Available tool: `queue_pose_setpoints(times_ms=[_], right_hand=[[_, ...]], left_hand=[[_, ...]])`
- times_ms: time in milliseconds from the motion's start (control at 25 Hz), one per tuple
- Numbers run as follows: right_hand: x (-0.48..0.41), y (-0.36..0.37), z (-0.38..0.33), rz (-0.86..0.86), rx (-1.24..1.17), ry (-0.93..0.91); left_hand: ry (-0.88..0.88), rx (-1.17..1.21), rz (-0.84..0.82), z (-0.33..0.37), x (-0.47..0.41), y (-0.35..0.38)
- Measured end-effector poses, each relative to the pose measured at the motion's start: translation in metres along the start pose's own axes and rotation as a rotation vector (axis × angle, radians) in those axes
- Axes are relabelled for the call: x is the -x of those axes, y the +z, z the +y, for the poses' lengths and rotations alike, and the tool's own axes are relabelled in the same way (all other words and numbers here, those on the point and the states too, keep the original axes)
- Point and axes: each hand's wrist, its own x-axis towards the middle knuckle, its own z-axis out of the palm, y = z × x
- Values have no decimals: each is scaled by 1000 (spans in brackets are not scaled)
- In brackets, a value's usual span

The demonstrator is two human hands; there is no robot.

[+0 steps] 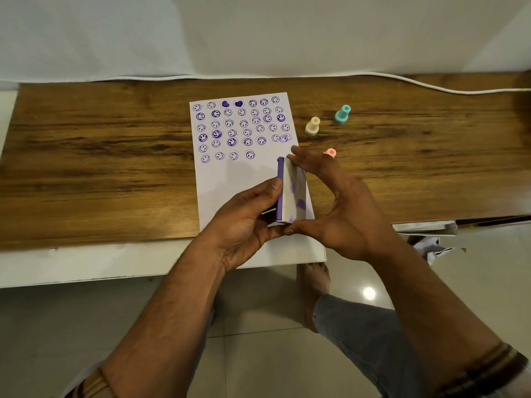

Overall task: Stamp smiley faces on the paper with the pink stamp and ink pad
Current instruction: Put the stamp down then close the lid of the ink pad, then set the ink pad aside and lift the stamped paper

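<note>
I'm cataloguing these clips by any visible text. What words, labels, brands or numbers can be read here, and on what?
No readable words, numbers or brand names anywhere.
Paper: only purple stamped smiley faces and two hearts, no lettering.
Ink pad, held up in both hands: purple smudges on its lid, no label that can be made out.
Yellow stamp, teal stamp, pink stamp: no markings visible.
Papers at the table's right edge: any print is too blurred to read.

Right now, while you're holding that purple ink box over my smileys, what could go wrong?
1. The ink pad is held on edge between the left hand and right hand right above the paper; a slip might smudge the smileys.
2. Its lid shows purple blotches, so fingers may pick up ink.
3. The pink stamp sits behind the right hand and might get knocked over.
</note>
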Motion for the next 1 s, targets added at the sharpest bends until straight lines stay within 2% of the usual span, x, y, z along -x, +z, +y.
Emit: queue_pose_setpoints(times_ms=[240, 480, 560, 680, 760, 1000], right_hand=[[-4, 12, 6, -10, 21, 52], [-7, 9, 7, 77, 168, 14], [-4, -6, 17, 133, 236, 98], [-1, -29, 39, 177, 381, 351], [-4, -35, 50, 204, 431, 503], [-10, -26, 56, 216, 453, 680]], left_hand=[[5, -103, 42, -2, -5, -1], [81, -164, -30, 0, -7, -2], [174, -321, 93, 2, -10, -9], [375, -594, 411, 8, -15, -26], [481, -696, 536, 11, -14, -33], [581, -1067, 656, 7, -12, -38]])
